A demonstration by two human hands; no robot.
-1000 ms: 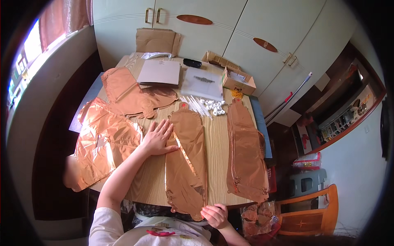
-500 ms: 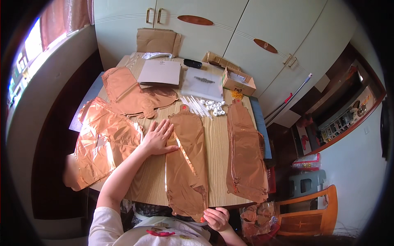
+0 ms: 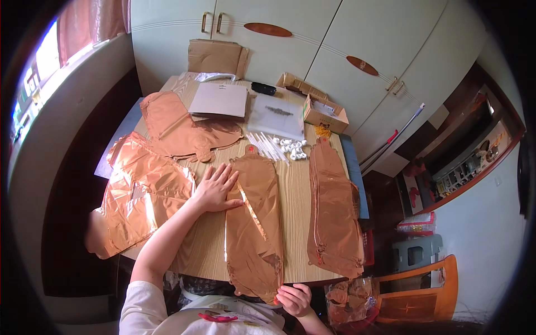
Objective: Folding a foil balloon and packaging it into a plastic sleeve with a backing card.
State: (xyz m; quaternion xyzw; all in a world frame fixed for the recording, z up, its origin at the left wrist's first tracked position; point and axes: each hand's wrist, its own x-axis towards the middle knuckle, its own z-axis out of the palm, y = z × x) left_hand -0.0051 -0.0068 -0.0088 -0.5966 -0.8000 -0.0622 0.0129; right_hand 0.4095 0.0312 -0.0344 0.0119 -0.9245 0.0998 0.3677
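Note:
A long, flat copper-coloured foil balloon lies lengthwise on the table in front of me, its lower end reaching over the near edge. My left hand rests flat on its upper left side, fingers spread. At the balloon's bottom tip, my right hand has its thumb and fingers closed on the end, where a small orange-red bit shows. To the right lies a folded foil balloon. On the left are a shiny, crumpled foil balloon and, farther back, a flat foil balloon.
Beyond the balloon are white sticks, white plastic cups, a clear bag, a white box and a small carton. A wooden chair and a bag of foil stand at the near right.

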